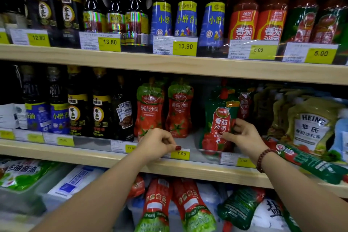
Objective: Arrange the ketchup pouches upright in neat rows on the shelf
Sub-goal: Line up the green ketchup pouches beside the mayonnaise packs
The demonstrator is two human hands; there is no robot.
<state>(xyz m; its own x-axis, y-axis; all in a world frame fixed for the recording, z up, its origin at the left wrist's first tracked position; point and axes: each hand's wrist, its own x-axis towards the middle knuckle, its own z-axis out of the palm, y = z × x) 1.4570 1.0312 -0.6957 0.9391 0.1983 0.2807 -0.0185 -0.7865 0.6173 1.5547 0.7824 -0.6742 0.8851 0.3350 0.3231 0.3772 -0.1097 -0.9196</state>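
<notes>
A green and red ketchup pouch [219,118] stands upright at the front of the middle shelf [188,165], and my right hand [243,137] grips its right side. Two red pouches with green tops [149,108] [178,107] stand upright side by side to its left. My left hand [159,144] rests with fingers curled at the shelf's front rail, in front of the left red pouch, holding nothing. Another green pouch [308,162] lies flat along the shelf edge under my right wrist. A further red pouch [244,101] stands behind the held one.
Dark sauce bottles [79,111] fill the middle shelf's left; Heinz salad dressing pouches [310,124] crowd its right. Bottles line the top shelf [169,62]. More ketchup pouches [169,207] lie on the bottom shelf. A bare gap sits between the red pouches and the held pouch.
</notes>
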